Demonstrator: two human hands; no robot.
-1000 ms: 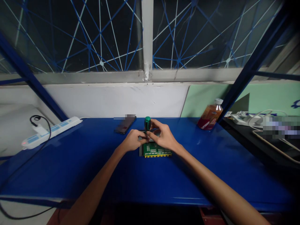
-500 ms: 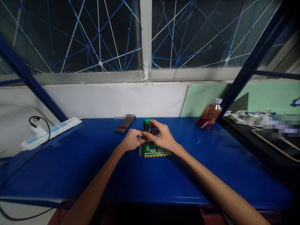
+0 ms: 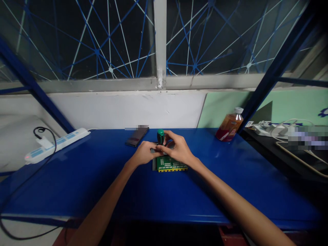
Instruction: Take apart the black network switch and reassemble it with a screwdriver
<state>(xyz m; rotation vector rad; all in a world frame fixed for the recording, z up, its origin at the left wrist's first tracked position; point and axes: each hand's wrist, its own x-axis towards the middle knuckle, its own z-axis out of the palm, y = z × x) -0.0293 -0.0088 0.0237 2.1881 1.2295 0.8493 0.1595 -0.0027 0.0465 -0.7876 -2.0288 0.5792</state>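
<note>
A screwdriver [image 3: 160, 136] with a green and black handle stands upright over the far part of a green circuit board [image 3: 169, 164]. My right hand [image 3: 178, 148] curls around the handle from the right, its fingers closed on it; the thumb reaches across the front, low down. From the left, my left hand [image 3: 145, 152] pinches close to the screwdriver's lower end, above the board's far left part. What lies between those left fingertips is hidden, as is the screwdriver's tip. Yellow edging runs along the board's near side, and a grey strip shows at its left.
A dark phone [image 3: 137, 136] lies behind my left hand on the blue table [image 3: 164, 198]. At the left is a white power strip [image 3: 57, 145] with a black cable. A drink bottle [image 3: 229, 124] stands at the back right, near a blue frame post [image 3: 266, 73].
Both hands stay in nearly the same place. The screwdriver's handle appears slightly turned, with more green showing on its side. The whole view has shifted a little.
</note>
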